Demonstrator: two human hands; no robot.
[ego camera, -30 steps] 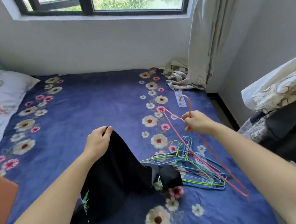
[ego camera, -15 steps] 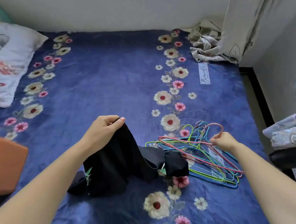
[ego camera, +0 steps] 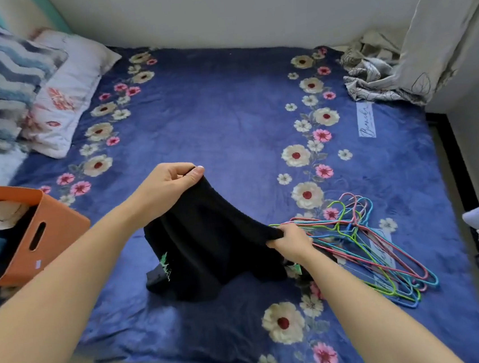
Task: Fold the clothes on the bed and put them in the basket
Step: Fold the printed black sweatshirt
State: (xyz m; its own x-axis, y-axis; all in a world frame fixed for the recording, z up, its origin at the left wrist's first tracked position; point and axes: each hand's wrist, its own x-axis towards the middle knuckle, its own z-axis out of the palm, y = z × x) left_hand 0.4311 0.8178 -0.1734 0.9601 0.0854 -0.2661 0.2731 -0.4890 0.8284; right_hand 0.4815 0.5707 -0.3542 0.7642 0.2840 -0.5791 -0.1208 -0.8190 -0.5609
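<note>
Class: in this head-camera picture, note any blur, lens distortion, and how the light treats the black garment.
Head view: the striped pillow at upper left is smeared; the wide lens bows the bed and swells the forearms at the bottom; soft, even light, no glare; the black garment, held by the left hand and right hand, shows almost no fold detail.

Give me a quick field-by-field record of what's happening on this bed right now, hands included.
black garment: unfolded, held up, lower part resting on the bed
left hand: pinches the black garment's top edge, raised
right hand: grips another edge, lower down, next to the hangers
hangers: coloured pile lying on the bed, right of the black garment
basket: orange, at the left; black garment not yet in it
</note>
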